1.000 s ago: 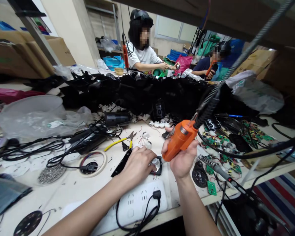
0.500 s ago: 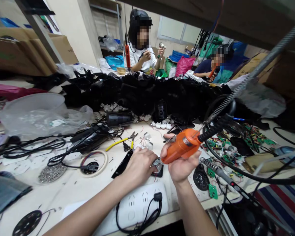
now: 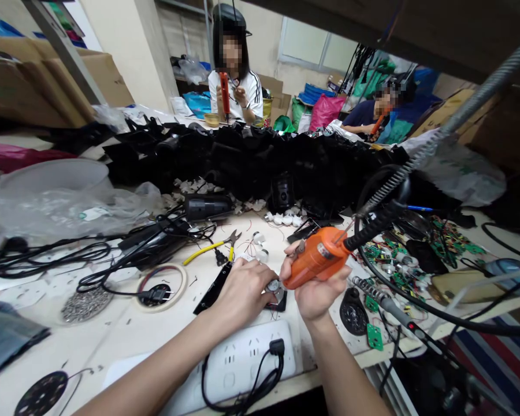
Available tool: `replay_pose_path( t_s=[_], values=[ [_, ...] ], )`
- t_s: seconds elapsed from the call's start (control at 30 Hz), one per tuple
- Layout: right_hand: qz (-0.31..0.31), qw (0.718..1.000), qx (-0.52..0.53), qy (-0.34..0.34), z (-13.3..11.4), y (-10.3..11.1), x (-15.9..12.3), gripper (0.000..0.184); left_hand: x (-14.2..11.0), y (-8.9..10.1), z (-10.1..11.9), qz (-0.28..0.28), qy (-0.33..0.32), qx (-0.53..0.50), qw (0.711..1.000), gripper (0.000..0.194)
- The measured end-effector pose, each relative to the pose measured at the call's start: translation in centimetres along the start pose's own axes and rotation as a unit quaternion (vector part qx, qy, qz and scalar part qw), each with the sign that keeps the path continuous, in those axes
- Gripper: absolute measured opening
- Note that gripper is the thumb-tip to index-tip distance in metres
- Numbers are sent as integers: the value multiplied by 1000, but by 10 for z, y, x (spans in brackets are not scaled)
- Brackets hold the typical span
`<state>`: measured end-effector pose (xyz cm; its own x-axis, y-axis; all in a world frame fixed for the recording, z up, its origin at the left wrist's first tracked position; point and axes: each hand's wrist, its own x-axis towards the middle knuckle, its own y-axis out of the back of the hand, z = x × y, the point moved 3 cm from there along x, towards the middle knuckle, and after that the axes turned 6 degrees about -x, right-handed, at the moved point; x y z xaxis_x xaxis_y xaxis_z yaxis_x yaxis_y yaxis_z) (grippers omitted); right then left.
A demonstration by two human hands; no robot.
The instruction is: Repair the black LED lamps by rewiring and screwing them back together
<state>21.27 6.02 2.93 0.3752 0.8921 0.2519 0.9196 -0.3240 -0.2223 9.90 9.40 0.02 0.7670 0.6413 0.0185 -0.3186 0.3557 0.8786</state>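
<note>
My right hand (image 3: 318, 297) is wrapped around an orange electric screwdriver (image 3: 320, 259), its front end pointing left and down. A black hose and a metal spring run from its back end to the upper right. My left hand (image 3: 242, 286) is closed on a small round silver-grey part (image 3: 274, 285), just left of the screwdriver's front. This part lies at a black plastic housing (image 3: 212, 289), largely covered by my left hand and forearm. The screwdriver's tip is hidden, so I cannot tell whether it touches the part.
Yellow-handled cutters (image 3: 205, 252) lie behind my left hand. A white power strip (image 3: 247, 361) sits in front. To the right are a soldering iron (image 3: 392, 309) and green circuit boards (image 3: 375, 336). Black housings (image 3: 242, 159) pile up behind; two people work beyond them.
My hands, the screwdriver and the grey part hold nearly the same place. The view has shifted slightly. The person opposite has turned to face forward and brought both hands to the hanging orange screwdriver.
</note>
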Motion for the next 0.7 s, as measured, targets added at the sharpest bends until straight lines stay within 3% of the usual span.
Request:
replay_pose_path(
  t_s=[0.3,0.6,0.7],
  values=[
    [19,997,74,24,-4,-9,4,72,0,-1,0,5,3,8,1000,7],
    [31,992,113,35,-7,-4,9,66,-2,3,2,2,6,-9,1000,5],
    [6,994,101,42,-23,-4,5,69,-4,8,0,22,-2,-72,997,23]
  ],
)
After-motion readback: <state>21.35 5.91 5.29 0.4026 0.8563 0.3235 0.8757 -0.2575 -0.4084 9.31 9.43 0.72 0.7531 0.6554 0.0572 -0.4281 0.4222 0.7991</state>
